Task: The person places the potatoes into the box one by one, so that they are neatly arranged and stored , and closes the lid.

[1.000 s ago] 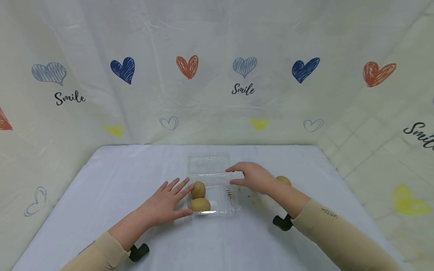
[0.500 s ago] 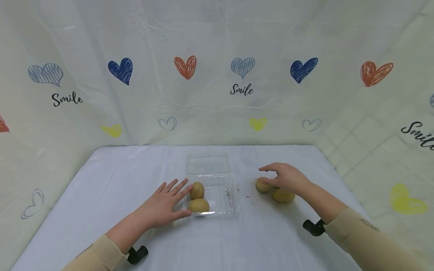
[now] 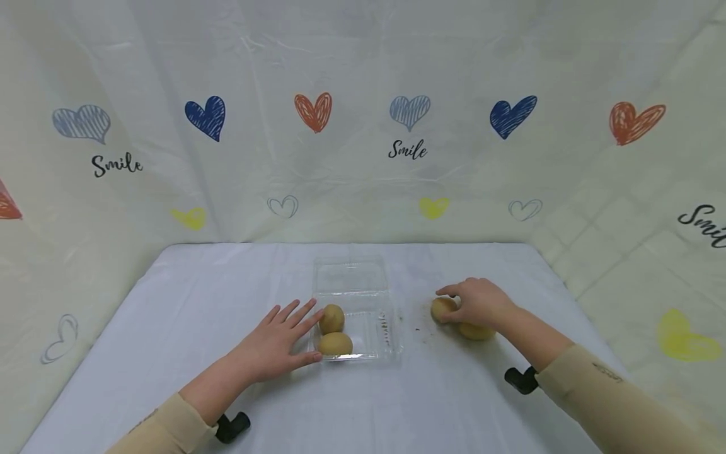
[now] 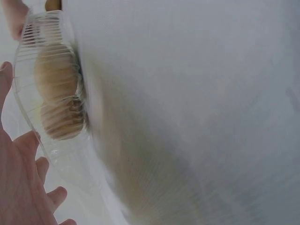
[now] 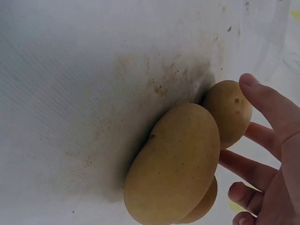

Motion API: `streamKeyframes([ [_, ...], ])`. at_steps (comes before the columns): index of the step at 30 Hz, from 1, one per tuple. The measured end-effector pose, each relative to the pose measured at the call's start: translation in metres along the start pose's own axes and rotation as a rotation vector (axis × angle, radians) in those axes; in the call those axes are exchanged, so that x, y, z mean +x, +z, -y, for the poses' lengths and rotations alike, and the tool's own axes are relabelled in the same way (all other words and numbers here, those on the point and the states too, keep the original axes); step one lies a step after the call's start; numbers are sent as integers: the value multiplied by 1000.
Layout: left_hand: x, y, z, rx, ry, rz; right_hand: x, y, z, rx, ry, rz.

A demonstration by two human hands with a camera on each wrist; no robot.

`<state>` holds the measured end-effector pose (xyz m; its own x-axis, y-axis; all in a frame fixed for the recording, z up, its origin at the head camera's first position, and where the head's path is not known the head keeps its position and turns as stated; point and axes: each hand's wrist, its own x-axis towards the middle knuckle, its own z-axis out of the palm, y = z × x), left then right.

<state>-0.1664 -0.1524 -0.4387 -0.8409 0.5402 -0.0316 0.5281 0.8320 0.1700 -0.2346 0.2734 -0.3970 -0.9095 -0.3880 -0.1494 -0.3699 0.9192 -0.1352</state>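
Note:
A clear plastic clamshell container (image 3: 368,340) lies with its lid back on the white-covered table. Two potatoes sit in its left side, a rounder one (image 3: 332,319) behind a longer one (image 3: 335,343). My left hand (image 3: 278,347) rests at the container's left edge, fingers spread and straight. To the right, my right hand (image 3: 479,302) has thumb and fingers around a potato (image 3: 442,309) on the table. Beside that one lies a larger potato (image 5: 173,164), partly under the hand in the head view. The right wrist view shows a third potato (image 5: 204,206) mostly hidden behind it.
Brown crumbs of dirt (image 5: 161,86) are scattered on the tablecloth (image 3: 363,410) between the container and the loose potatoes. A cloth backdrop (image 3: 363,57) printed with hearts rises behind the table.
My right hand has moved right from above the container to the loose potatoes, then lowered and closed around one. The left hand has stayed at the container's edge.

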Motion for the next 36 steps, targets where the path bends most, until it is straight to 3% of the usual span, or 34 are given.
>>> streamKeyframes([
  [14, 1, 0, -2, -16, 1, 4, 9, 10, -5, -17, -4, 44],
  [24, -1, -2, -1, -7, -4, 11, 9, 6, -1, 10, -24, -48],
  [36, -2, -4, -3, -21, 0, 3, 10, -10, 16, 59, -29, -78],
])
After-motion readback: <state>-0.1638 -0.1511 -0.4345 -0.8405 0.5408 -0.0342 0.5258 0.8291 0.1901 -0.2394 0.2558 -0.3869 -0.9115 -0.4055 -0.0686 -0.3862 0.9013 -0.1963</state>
